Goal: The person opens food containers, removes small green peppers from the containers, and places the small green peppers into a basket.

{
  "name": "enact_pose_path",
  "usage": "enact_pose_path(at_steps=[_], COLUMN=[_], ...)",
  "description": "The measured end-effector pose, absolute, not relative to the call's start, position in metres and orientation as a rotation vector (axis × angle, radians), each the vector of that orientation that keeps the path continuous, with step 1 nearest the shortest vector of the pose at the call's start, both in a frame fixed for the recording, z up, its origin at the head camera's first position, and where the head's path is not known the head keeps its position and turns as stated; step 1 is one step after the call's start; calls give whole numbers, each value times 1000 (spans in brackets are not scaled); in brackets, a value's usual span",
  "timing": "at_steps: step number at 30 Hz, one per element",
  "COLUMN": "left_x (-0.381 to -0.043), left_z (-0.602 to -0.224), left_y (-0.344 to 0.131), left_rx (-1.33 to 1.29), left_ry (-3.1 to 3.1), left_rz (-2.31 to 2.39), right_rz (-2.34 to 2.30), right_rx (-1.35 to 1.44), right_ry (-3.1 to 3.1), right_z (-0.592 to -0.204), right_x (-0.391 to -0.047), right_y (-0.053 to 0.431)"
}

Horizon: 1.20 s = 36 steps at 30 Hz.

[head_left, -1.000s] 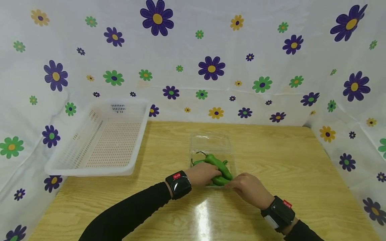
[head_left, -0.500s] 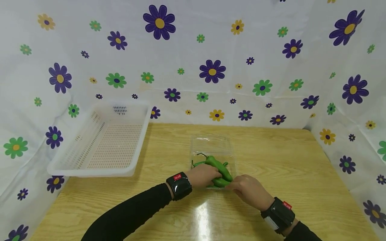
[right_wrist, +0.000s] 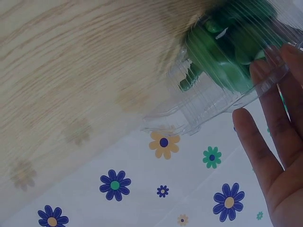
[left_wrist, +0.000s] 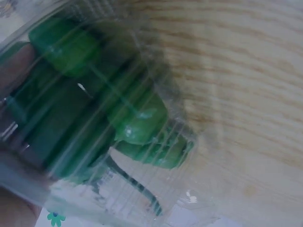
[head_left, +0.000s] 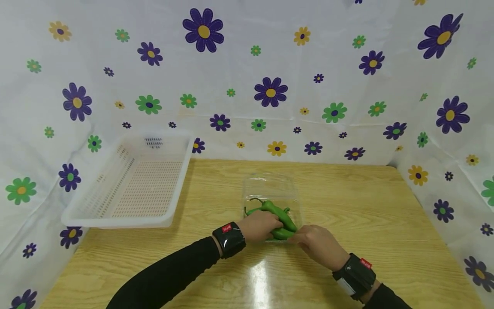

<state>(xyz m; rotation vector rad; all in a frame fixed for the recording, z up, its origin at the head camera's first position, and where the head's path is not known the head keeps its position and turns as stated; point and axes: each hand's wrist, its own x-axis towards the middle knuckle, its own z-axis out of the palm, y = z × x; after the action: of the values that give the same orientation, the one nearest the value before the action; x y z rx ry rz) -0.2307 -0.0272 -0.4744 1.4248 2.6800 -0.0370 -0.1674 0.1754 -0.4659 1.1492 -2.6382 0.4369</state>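
Observation:
Several green peppers [head_left: 278, 213] lie heaped in a clear plastic clamshell box [head_left: 266, 187] on the table, its lid folded back. My left hand [head_left: 259, 226] reaches over the near left side of the box, fingers curled down on the peppers; its fingertips are hidden from above. Through the ribbed plastic in the left wrist view, a finger [left_wrist: 16, 71] shows against the peppers. My right hand [head_left: 318, 244] pinches the near right corner of the box. Along the outside of its wall, right fingers [right_wrist: 272, 118] show in the right wrist view.
A white perforated plastic basket [head_left: 148, 189] stands at the left of the wooden table [head_left: 359, 206]. White cloth with printed flowers [head_left: 270, 51] hangs behind the table and along both sides. Black bands [head_left: 229, 240] are strapped round both wrists.
The head view has shifted slightly, so the scene sits a little lower than one second ago. Both hands keep their places at the box, and the peppers lie as before.

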Motion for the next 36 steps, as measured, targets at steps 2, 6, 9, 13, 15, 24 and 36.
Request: enact_pose_path(at_steps=[2,6,9,13,15,24,36], left_x=[-230,-229,-229,-230,-230,-230,-236], left_z=[-470,-462,-460,-462,-461,-438,-414], left_y=[-28,-28,-28,-28,-29,-39,-58], left_rx=[1410,1403,1404,1417,1410,1361,1347], left_ry=[2680,2680,2684,2690,2693,2762,2771], left_rz=[-28,-25,-28,-31,-13,79,122], right_rz=[430,408,394,382,381,362,357], right_rx=[1149,1150,1151,1155,1157,1156,1152], right_ry=[-2622,-2582,-2561,-2552,-2550,-2567,-2570], right_z=[-467,-468,-468,-469,-469,-469,-469], right_x=[-168,-169,-170,-170,-170,-169,-170], right_y=[175,175,175,176,176,178,179])
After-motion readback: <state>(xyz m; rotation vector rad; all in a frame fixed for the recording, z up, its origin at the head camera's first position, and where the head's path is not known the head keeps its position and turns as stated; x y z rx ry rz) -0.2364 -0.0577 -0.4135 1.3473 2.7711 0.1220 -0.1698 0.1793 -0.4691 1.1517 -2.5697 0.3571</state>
